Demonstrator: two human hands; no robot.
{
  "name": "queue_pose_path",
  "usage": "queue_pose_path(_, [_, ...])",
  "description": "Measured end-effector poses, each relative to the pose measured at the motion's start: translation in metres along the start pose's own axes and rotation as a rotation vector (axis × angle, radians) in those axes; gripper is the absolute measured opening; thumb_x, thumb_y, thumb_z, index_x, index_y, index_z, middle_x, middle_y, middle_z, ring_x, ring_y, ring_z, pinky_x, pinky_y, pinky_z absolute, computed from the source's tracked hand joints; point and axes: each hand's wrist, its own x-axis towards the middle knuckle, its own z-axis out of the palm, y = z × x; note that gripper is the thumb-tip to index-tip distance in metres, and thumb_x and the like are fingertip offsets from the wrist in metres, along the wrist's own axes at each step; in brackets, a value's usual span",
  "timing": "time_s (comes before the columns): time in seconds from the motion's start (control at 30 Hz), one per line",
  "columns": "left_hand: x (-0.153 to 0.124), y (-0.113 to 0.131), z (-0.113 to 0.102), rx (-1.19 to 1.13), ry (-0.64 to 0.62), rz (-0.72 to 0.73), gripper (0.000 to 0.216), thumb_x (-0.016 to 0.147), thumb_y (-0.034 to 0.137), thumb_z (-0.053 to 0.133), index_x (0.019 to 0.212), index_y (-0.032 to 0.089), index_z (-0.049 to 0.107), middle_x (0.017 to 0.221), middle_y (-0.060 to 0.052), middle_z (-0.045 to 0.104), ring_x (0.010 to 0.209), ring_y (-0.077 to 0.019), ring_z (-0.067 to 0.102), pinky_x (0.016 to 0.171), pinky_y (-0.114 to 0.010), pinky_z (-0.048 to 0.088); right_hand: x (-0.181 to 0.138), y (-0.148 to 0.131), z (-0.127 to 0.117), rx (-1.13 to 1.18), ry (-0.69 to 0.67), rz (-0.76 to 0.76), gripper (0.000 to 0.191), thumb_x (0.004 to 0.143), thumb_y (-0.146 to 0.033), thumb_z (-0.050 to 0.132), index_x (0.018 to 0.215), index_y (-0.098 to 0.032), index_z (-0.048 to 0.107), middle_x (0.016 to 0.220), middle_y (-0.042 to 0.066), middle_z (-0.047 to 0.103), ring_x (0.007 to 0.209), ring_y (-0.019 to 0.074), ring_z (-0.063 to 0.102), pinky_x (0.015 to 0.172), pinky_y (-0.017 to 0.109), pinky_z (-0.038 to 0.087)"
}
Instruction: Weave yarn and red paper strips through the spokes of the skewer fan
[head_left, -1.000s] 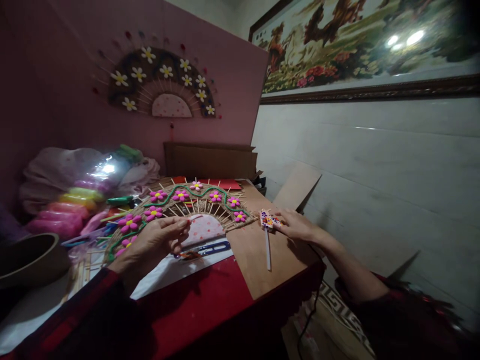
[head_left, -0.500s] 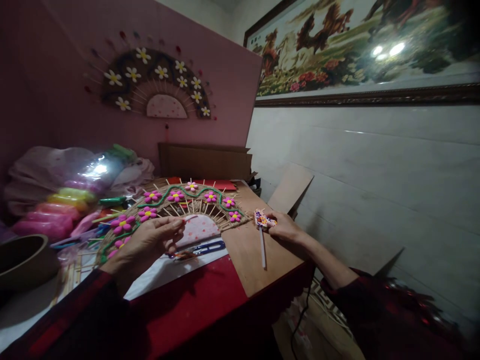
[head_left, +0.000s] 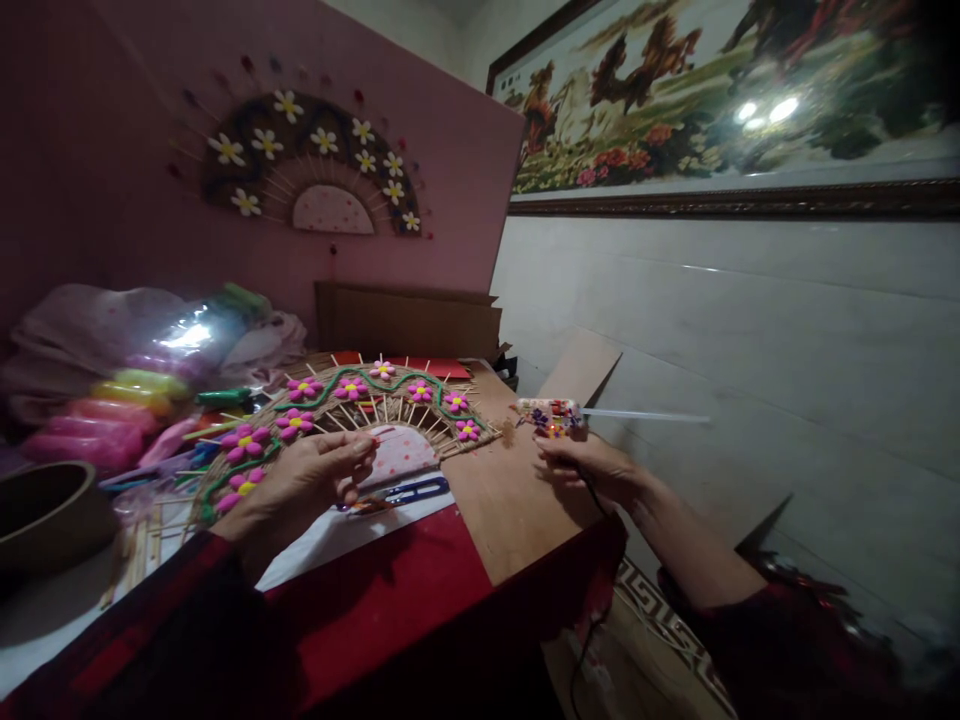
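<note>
A half-round fan of thin wooden sticks (head_left: pixel 420 420), trimmed with pink flowers and a green cord, lies on the table. My left hand (head_left: pixel 307 482) hovers over the fan's lower left part, fingers pinched shut on a thin red-tipped stick (head_left: pixel 381 436). My right hand (head_left: pixel 592 465) is closed on a small flower-patterned glue gun (head_left: pixel 551 414), lifted above the wooden board (head_left: pixel 510 500) just right of the fan. A white glue stick (head_left: pixel 645 415) juts from the gun toward the right wall. A dark cord hangs down from that hand.
Blue-handled snips (head_left: pixel 412 490) lie below the fan. Bags of coloured clay (head_left: pixel 120 400) and a brown bowl (head_left: pixel 45 510) stand at the left. Cardboard sheets (head_left: pixel 409 320) lean at the back. A finished fan (head_left: pixel 315 170) hangs on the pink wall.
My right hand has lifted the glue gun off the board and turned it, so its glue stick now points right instead of down. My left hand has barely moved.
</note>
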Motion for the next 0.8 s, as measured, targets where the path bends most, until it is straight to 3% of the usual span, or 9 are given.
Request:
queue_pose_path(0.13, [-0.002, 0.000, 0.004, 0.021, -0.048, 0.005, 0.021, 0.067, 0.027, 0.076, 0.065, 0.010, 0.063, 0.060, 0.000, 0.052, 0.048, -0.0067, 0.044, 0.040, -0.016, 0.039, -0.020, -0.017, 0.033, 0.175, -0.217, 0.036, 0.033, 0.069, -0.024, 0.073, 0.095, -0.014, 0.054, 0.066, -0.006, 0.039, 0.046, 0.0009, 0.027, 0.036, 0.012, 0.018])
queue_pose_path(0.23, [-0.003, -0.002, 0.006, 0.040, -0.070, 0.006, 0.022, 0.067, 0.029, 0.075, 0.063, 0.010, 0.063, 0.059, -0.001, 0.053, 0.047, -0.0068, 0.045, 0.040, -0.017, 0.038, -0.030, -0.020, 0.056, 0.225, -0.280, 0.065, 0.030, 0.074, -0.025, 0.069, 0.098, -0.014, 0.055, 0.072, -0.003, 0.045, 0.046, 0.0005, 0.032, 0.035, 0.010, 0.020])
queue_pose_path(0.4, [-0.005, -0.005, 0.005, 0.077, -0.116, 0.012, 0.022, 0.066, 0.030, 0.075, 0.065, 0.011, 0.065, 0.055, 0.000, 0.053, 0.044, -0.0072, 0.044, 0.040, -0.019, 0.040, -0.036, -0.016, 0.084, 0.089, -0.284, 0.056, 0.026, 0.082, -0.040, 0.056, 0.087, -0.015, 0.053, 0.054, -0.005, 0.051, 0.032, 0.0031, 0.035, 0.031, 0.015, 0.031])
queue_pose_path(0.57, [-0.008, -0.007, 0.003, 0.084, -0.207, 0.049, 0.021, 0.068, 0.030, 0.074, 0.069, 0.010, 0.066, 0.055, -0.001, 0.055, 0.044, -0.0079, 0.046, 0.041, -0.020, 0.041, -0.038, -0.016, 0.097, -0.044, -0.244, -0.048, 0.038, 0.080, -0.047, 0.057, 0.061, -0.017, 0.044, 0.046, -0.005, 0.045, 0.032, 0.0037, 0.034, 0.030, 0.016, 0.023])
queue_pose_path(0.8, [-0.010, -0.005, 0.004, 0.079, -0.265, 0.040, 0.022, 0.066, 0.031, 0.076, 0.069, 0.011, 0.065, 0.056, -0.002, 0.057, 0.044, -0.0088, 0.048, 0.041, -0.021, 0.041, -0.036, -0.014, 0.104, -0.082, -0.298, 0.020, 0.037, 0.078, -0.047, 0.061, 0.065, -0.019, 0.041, 0.046, -0.009, 0.031, 0.038, 0.0035, 0.023, 0.034, 0.018, 0.016])
